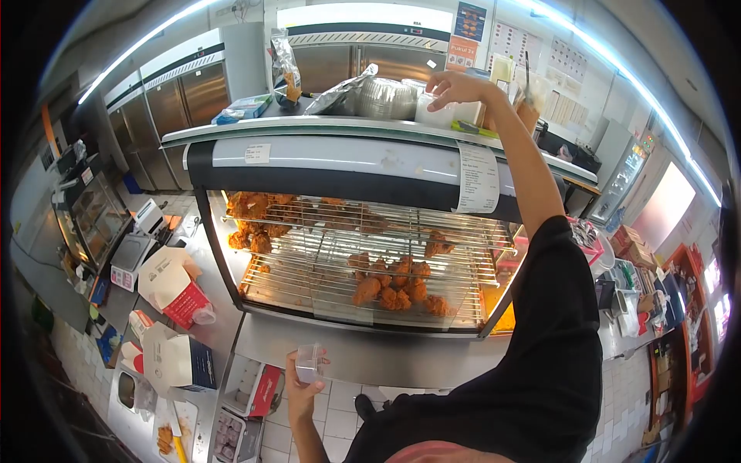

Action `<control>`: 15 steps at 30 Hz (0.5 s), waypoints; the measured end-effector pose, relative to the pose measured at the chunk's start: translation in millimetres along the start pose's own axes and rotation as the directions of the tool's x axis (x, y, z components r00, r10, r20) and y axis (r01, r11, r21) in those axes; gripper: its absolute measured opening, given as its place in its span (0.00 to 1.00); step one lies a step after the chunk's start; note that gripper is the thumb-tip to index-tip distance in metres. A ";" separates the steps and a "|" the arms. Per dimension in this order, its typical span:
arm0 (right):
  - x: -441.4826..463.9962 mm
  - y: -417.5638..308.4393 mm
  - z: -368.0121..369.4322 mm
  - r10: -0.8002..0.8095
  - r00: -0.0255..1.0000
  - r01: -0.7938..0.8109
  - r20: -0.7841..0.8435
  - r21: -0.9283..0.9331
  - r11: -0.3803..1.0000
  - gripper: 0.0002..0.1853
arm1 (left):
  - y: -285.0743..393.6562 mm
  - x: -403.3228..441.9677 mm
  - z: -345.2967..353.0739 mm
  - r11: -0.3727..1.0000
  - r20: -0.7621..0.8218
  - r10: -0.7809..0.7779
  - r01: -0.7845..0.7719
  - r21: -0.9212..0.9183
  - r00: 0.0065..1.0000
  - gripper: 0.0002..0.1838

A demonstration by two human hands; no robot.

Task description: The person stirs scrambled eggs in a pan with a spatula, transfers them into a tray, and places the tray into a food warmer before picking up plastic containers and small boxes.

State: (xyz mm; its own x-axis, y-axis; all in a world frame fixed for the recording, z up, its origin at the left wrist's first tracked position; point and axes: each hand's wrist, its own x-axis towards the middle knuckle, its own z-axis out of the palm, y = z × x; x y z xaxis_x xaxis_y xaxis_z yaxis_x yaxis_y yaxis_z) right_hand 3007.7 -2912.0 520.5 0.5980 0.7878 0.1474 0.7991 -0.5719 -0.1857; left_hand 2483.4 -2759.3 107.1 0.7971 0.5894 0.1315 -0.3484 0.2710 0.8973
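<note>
Low in the head view, my left hand (pixel 302 386) is closed around a small clear plastic cup (pixel 309 363), held upright in front of the steel counter edge. My right hand (pixel 455 91) reaches up over the top shelf of the display warmer, fingers bent downward above a white container (pixel 437 110). Whether the fingers touch anything there is too small to tell. Beside that container are stacked clear round lids (pixel 387 98) and a green-yellow item (pixel 473 129). Behind the warmer's glass, pieces of fried chicken (pixel 394 282) lie on wire racks.
Open takeaway boxes (pixel 171 285) and a white and blue box (pixel 177 357) stand on the left counter. Nearer is a cutting board (pixel 185 420) with a yellow-handled knife (pixel 179 444). A paper receipt (pixel 478 179) hangs on the warmer's front.
</note>
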 end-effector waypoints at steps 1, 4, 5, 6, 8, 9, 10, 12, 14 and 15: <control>1.8 1.2 0.2 0.001 1.000 -0.001 0.001 -0.001 1.000 0.40 | -4.5 -2.0 1.3 1.000 -0.012 0.004 -0.005 -0.003 1.000 0.50; 4.0 3.6 1.2 0.009 1.000 -0.009 0.020 -0.024 1.000 0.41 | -16.3 -7.9 3.2 1.000 -0.040 0.013 -0.013 0.003 0.999 0.50; 6.0 4.3 0.3 0.013 0.999 -0.011 0.040 -0.035 0.999 0.43 | -19.5 -9.0 4.7 1.000 -0.047 0.016 -0.015 0.010 0.999 0.50; 7.8 5.2 -1.3 0.011 0.999 -0.010 0.034 -0.040 0.999 0.44 | -21.7 -11.1 7.9 1.000 -0.055 0.020 -0.019 0.014 0.998 0.49; 10.3 4.5 -2.0 0.001 1.000 0.000 0.024 -0.048 0.999 0.45 | -21.1 -14.5 16.5 1.000 -0.059 0.024 -0.024 0.003 0.998 0.45; 9.8 3.8 -3.2 -0.006 1.000 0.006 0.020 -0.043 0.999 0.46 | -20.1 -16.0 19.9 1.000 -0.062 0.030 -0.030 0.001 0.998 0.43; 9.0 3.6 -5.4 -0.014 1.000 0.014 0.015 -0.036 0.999 0.47 | -21.8 -18.0 21.6 0.999 -0.073 0.036 -0.036 0.007 0.997 0.43; 8.1 4.0 -6.1 -0.035 0.999 0.035 0.004 -0.018 0.999 0.47 | -28.9 -22.3 22.7 0.999 -0.091 0.042 -0.040 0.024 0.995 0.43; 8.5 5.6 -8.4 -0.060 0.998 0.059 -0.014 -0.003 0.998 0.46 | -34.8 -27.5 29.6 0.999 -0.120 0.037 -0.035 0.018 0.992 0.43; 9.2 6.6 -8.2 -0.076 0.997 0.076 -0.028 -0.005 0.997 0.45 | -37.7 -30.4 33.7 0.999 -0.134 0.033 -0.031 0.014 0.990 0.43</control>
State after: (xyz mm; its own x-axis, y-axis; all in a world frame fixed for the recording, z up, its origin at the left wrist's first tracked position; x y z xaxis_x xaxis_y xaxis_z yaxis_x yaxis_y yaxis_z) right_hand 3018.9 -2910.4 528.6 0.5370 0.8224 0.1880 0.8425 -0.5115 -0.1691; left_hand 2488.9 -2813.0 83.5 0.7120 0.6946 0.1030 -0.3659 0.2418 0.8987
